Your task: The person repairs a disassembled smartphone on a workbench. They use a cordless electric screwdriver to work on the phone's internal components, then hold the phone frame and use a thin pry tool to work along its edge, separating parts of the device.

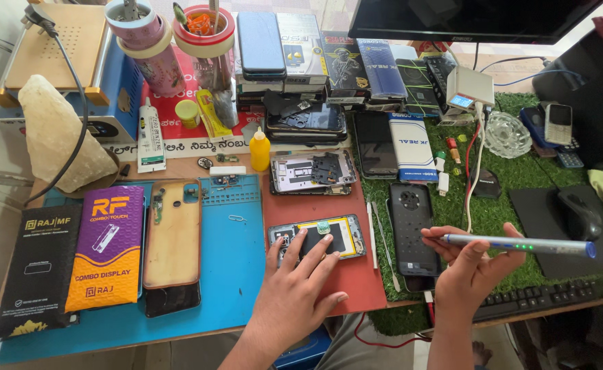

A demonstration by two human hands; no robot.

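An opened phone (318,236) with its inner parts showing lies on a red mat (356,277). My left hand (300,286) rests flat on its near edge, fingers spread over it. My right hand (467,268) is shut on a grey pen-shaped electric screwdriver (520,244) with small green lights, held level above the green turf mat, tip pointing left toward a black phone back cover (411,229).
A blue work mat (236,274) holds a tan phone back panel (172,236) and two flat boxes (106,250). Behind stand another opened phone (313,171), a yellow bottle (259,151), tape rolls, stacked phones and boxes. Keyboard (531,301), mouse (579,214) and monitor sit right.
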